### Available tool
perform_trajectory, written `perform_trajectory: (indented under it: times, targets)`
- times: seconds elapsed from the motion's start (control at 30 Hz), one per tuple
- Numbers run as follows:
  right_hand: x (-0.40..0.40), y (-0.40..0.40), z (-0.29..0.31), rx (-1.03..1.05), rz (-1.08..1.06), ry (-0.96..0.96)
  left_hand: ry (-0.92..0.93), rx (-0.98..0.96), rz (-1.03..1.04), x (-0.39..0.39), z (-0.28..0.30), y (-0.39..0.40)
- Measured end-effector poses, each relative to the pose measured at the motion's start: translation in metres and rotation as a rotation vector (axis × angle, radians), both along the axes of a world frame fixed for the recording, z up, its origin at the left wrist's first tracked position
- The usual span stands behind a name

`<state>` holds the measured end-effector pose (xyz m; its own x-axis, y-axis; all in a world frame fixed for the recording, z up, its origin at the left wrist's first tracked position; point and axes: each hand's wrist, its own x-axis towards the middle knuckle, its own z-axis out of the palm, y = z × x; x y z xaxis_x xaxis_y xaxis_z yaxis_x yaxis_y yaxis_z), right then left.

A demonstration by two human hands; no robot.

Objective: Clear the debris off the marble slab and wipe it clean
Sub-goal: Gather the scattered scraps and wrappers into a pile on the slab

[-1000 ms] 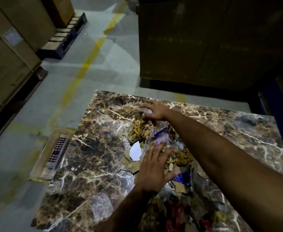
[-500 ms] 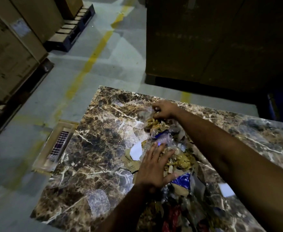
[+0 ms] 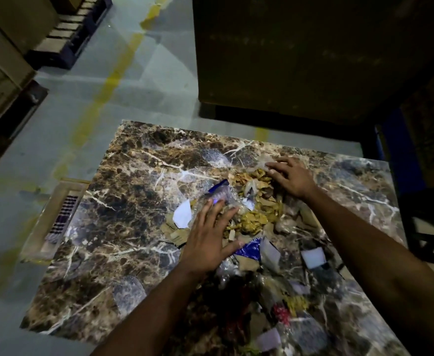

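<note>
Debris [image 3: 252,217], a loose heap of crumpled gold foil, torn brown card, clear plastic film and blue and white scraps, lies in a band on the brown, white-veined marble slab [image 3: 123,201], its long axis running from the far middle towards the near right edge. We have our left hand [image 3: 207,240] flat on the left flank of the heap, fingers straight and spread, gripping nothing. Our right hand [image 3: 289,176] rests on the far end, fingers loosely extended over the foil, also holding nothing. The bulk of the scraps sits between the two hands and nearer than both, so we judge the coming sweep should draw the far end towards us; the right hand is nearer that end.
</note>
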<state>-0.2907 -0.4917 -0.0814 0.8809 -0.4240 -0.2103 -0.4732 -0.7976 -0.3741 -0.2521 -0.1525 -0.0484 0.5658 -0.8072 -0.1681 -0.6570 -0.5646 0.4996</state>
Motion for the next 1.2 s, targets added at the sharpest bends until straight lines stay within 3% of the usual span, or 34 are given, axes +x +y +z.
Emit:
perform_trajectory:
  times: [0.17,0.4,0.53,0.67,0.83,1.0,1.2]
  targets:
    - [-0.075,0.03,-0.019,0.037,-0.258,-0.148,0.018,-0.01,0.014,-0.003,0.002,0.0]
    - [-0.12,0.078,-0.017,-0.062,-0.365,-0.163,0.013,-0.022,0.013,-0.002,0.0,0.0]
    - [-0.16,0.076,-0.024,-0.057,-0.557,-0.204,0.014,-0.028,0.029,-0.004,-0.002,0.0]
    - [-0.173,0.095,-0.032,0.077,-0.481,-0.177,0.017,-0.035,0.036,-0.006,-0.002,0.001]
    - [-0.142,0.099,-0.026,0.313,-0.566,-0.396,0.019,-0.049,0.038,-0.006,-0.003,0.0]
    - [-0.104,0.095,-0.014,0.406,-0.443,-0.386,0.015,-0.038,0.037,-0.005,-0.004,-0.001]
    - [-0.066,0.097,0.012,0.708,-0.335,-0.396,0.033,-0.049,0.042,-0.005,-0.007,-0.002]
